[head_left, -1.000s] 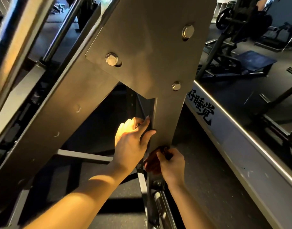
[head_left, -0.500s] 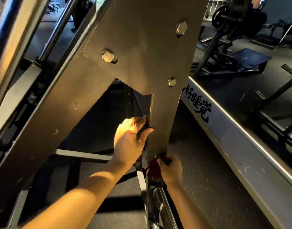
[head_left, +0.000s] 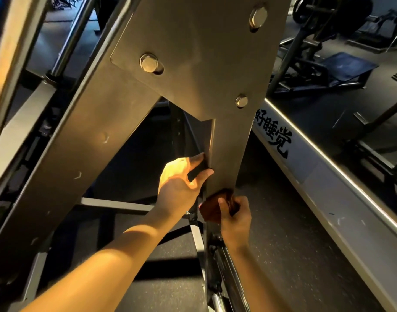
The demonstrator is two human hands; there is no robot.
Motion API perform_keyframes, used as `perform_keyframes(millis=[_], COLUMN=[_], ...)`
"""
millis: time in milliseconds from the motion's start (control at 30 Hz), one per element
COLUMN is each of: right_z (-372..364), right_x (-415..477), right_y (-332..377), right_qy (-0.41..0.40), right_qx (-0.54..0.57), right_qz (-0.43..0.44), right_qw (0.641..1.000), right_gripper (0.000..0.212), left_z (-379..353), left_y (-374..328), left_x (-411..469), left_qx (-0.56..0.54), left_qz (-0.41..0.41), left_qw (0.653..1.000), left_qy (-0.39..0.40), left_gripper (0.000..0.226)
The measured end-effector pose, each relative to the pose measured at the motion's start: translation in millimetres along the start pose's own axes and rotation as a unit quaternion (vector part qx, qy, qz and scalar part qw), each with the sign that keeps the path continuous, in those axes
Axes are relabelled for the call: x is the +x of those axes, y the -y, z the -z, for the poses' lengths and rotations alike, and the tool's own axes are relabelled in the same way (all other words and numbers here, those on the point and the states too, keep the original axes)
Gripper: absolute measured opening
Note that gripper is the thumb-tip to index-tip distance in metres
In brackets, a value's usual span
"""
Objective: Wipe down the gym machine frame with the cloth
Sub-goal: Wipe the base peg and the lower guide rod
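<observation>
Metal everywhere on this one: the frame [head_left: 193,52] is a flat brushed-steel plate, dull grey-brown with a soft sheen. It narrows into a slim upright, with a wide diagonal beam running off to the lower left that has a few small dings in it. Three hex bolts [head_left: 149,63] hold the plate on.

The cloth [head_left: 213,208] is a dark reddish-brown wad, scrunched up against the bottom of the upright's front face. The right hand [head_left: 235,219] is clenched round it, thumb over the top. Just above, the left hand [head_left: 177,183] grasps the upright's left edge, fingers hooked behind and thumb on the front.

Below the hands, a shiny chrome rod [head_left: 229,280] runs down alongside the upright. The floor [head_left: 294,244] is black speckled rubber. Off to the right there's a pale low board [head_left: 328,188] with black brush characters, and a dark machine [head_left: 316,52] beyond it.
</observation>
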State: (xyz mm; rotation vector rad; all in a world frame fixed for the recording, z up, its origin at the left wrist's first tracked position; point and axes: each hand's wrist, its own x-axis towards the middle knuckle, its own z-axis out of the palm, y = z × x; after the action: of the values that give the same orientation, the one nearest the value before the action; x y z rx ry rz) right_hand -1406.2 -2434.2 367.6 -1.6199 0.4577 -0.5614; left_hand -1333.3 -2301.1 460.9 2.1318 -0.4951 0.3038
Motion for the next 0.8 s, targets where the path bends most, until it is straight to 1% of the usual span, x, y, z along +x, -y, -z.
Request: perform_keyframes(millis=[67,133,167,200,233,333,400,467,567,600,667,800], right_z=[10,15,14,11,6,-7,-10,-7,2,4,1,-7], right_x=[-6,-11,-11,-10,-6,2,1,-6,-15,-15,-10,-2], right_y=[-32,-50,-53,-49,-40,-9,-6,-26,-65,-71,-65,-40], right_qy=[0.014,0.019,0.016,0.015,0.016,-0.003,-0.012,-0.02,-0.007,-0.001,0.0,0.003], right_qx=[-0.038,-0.065,-0.064,-0.058,-0.053,-0.021,-0.005,-0.023,-0.048,-0.057,-0.061,-0.04], right_qz=[-0.083,-0.17,-0.193,-0.197,-0.181,-0.084,-0.057,-0.091,-0.219,-0.24,-0.24,-0.165], right_qw=[0.996,0.983,0.979,0.979,0.982,0.996,0.998,0.995,0.975,0.969,0.969,0.986], right_gripper=[0.017,0.021,0.023,0.022,0.02,0.013,0.01,0.009,0.013,0.012,0.011,0.013], left_z=[-5,-9,-10,-11,-12,-12,-12,-13,-15,-16,-16,-15], left_y=[1,5,7,10,11,12,12,14,17,17,14,16], left_x=[-4,-7,-9,-10,-9,-8,-8,-8,-8,-8,-9,-9], left_qx=[-0.012,-0.014,-0.014,-0.012,-0.01,-0.02,-0.02,-0.028,-0.031,-0.037,-0.046,-0.045], left_qz=[0.008,0.003,0.001,-0.002,-0.005,-0.014,-0.02,-0.019,-0.028,-0.029,-0.028,-0.046], left_qw=[1.0,1.0,1.0,1.0,1.0,1.0,1.0,0.999,0.999,0.999,0.998,0.998], left_qy=[0.0,-0.008,-0.009,-0.01,-0.011,-0.011,-0.014,-0.007,-0.005,-0.006,-0.012,-0.018], left_gripper=[0.053,0.056,0.058,0.059,0.059,0.056,0.054,0.054,0.052,0.051,0.049,0.051])
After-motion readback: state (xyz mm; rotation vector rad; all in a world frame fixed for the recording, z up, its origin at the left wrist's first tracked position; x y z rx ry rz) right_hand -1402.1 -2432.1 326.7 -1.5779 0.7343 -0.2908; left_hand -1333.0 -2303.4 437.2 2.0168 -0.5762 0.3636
